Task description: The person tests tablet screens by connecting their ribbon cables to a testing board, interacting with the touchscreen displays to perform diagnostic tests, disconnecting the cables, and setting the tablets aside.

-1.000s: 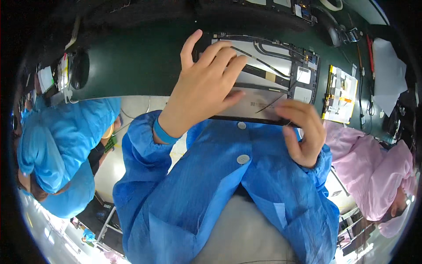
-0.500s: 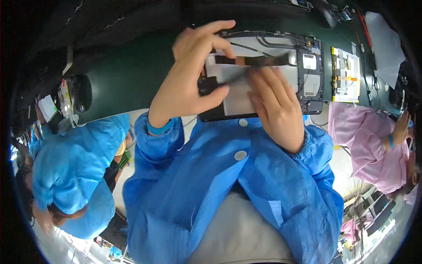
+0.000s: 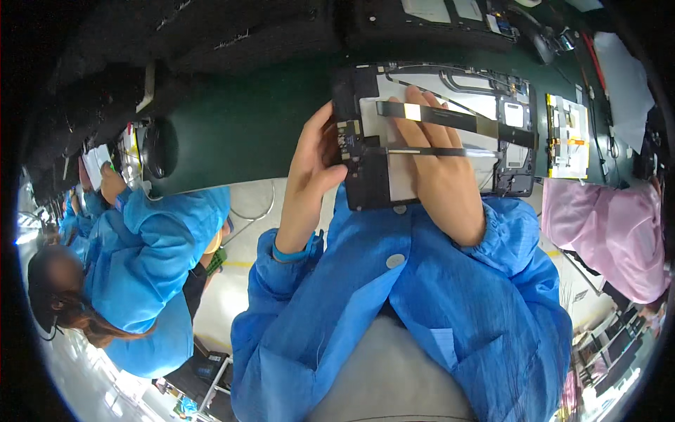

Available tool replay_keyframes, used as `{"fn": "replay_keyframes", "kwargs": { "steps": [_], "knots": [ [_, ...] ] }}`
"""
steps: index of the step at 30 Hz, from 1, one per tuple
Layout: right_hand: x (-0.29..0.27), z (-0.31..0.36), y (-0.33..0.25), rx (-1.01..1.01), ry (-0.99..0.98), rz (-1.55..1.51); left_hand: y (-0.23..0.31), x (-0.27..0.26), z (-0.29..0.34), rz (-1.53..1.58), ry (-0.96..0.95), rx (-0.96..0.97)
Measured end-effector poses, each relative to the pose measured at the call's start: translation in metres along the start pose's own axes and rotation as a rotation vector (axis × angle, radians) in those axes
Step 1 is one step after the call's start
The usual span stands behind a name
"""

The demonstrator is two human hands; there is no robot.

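Note:
An opened tablet (image 3: pixel 365 190) lies before me at the near edge of the table, its inner parts facing up. My left hand (image 3: pixel 315 169) grips its left end, thumb on top and the other fingers partly hidden at the side. Flat on the pale battery area (image 3: pixel 402 176) rests my right hand (image 3: pixel 443 169), fingers stretched out and holding nothing. A wide dark flex cable (image 3: pixel 478 125) and a narrower dark strip (image 3: pixel 446 151) pass over those fingers, with the wide cable's left end raised. Black frame parts and a small circuit board (image 3: pixel 349 141) show along the left side.
On the dark green table (image 3: pixel 225 133), a battery pack with yellow edges (image 3: pixel 568 137) lies to the right. Another opened device (image 3: pixel 450 10) is at the far edge. Co-workers in blue (image 3: pixel 155 239) and pink (image 3: pixel 605 225) sit on either side.
My left hand has moved from above the cable to the tablet's left edge. My right hand has slid beneath the cables, and the wide cable's left end now stands free.

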State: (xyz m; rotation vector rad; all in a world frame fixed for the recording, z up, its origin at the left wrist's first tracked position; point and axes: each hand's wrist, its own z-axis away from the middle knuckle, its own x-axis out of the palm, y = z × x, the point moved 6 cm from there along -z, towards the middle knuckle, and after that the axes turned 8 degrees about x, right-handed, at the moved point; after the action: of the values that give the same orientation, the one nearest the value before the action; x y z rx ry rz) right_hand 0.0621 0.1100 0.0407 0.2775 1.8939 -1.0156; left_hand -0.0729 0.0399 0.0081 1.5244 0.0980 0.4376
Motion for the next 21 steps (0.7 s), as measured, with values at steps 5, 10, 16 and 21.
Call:
{"fn": "replay_keyframes", "kwargs": {
  "steps": [5, 10, 16, 21],
  "knots": [
    [-0.054, -0.005, -0.022, -0.055, 0.087, -0.051, 0.051, 0.045, 0.005, 0.215, -0.062, 0.317],
    [-0.102, 0.0, -0.02, -0.066, 0.141, -0.652, 0.06, 0.09, -0.016, 0.103, -0.216, 0.45],
    [-0.128, 0.005, -0.019, -0.162, 0.423, -0.498, 0.072, 0.141, -0.028, -0.088, -0.421, 0.657],
    [-0.143, 0.014, -0.019, -0.202, 0.3, -0.734, 0.074, 0.164, -0.026, -0.278, -0.502, 0.804]
  ]
}}
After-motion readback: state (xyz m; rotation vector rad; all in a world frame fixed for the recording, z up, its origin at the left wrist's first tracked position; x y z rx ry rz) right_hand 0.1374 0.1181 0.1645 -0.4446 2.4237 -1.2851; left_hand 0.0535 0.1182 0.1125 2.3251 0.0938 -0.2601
